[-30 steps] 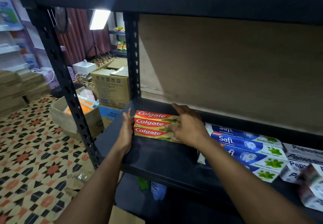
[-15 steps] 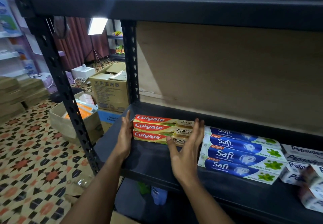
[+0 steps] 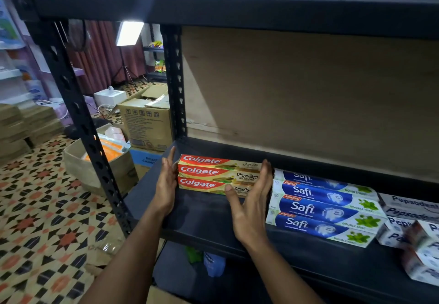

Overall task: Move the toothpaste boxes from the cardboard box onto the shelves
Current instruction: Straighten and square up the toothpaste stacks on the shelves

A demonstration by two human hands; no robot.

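Note:
Three red and gold Colgate boxes [image 3: 213, 173] lie side by side on the black shelf [image 3: 204, 218], at its left end. My left hand [image 3: 167, 182] is flat with straight fingers against their left ends. My right hand [image 3: 251, 199] stands edge-on with straight fingers at their right ends, between them and a row of blue Safi boxes [image 3: 316, 206]. White Pepsodent boxes [image 3: 408, 211] sit further right. Neither hand grips anything.
A black perforated shelf post [image 3: 78, 123] stands left of the shelf. Beyond it on the patterned floor are an open cardboard box with orange packs [image 3: 99, 161] and a taller closed carton [image 3: 147, 125]. A brown board backs the shelf. An upper shelf [image 3: 237, 2] overhangs.
My right hand came off the top of the Colgate boxes and moved to their right ends, fingers straight. The left hand stayed at the left ends. The view shifted slightly closer.

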